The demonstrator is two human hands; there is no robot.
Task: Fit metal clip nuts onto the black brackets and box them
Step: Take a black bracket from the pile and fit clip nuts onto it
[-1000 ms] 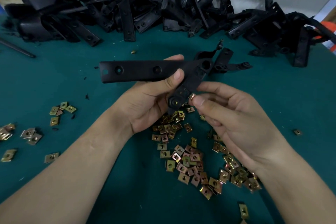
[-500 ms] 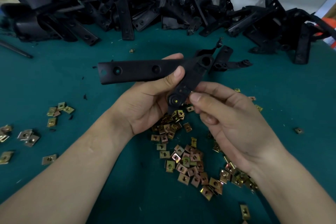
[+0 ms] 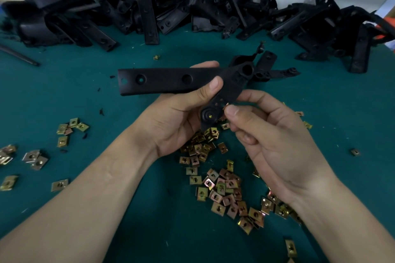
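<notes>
Fingers [image 3: 213,86] of my left hand [image 3: 177,119] grasp a black bracket [image 3: 168,80] above the middle of the counter [image 3: 111,230], its long arm pointing left. My right hand [image 3: 275,143] pinches a clip nut [image 3: 225,105] against the bracket's lower lug, beside its round boss. Loose clip nuts [image 3: 222,186] lie heaped under both hands, with a smaller scatter [image 3: 70,129] towards the left edge. A heap of brackets [image 3: 192,4] sprawls along the far edge.

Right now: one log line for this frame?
left hand: holds bracket | right hand: pinches clip nut at bracket's lower end | phase: fitting
</notes>
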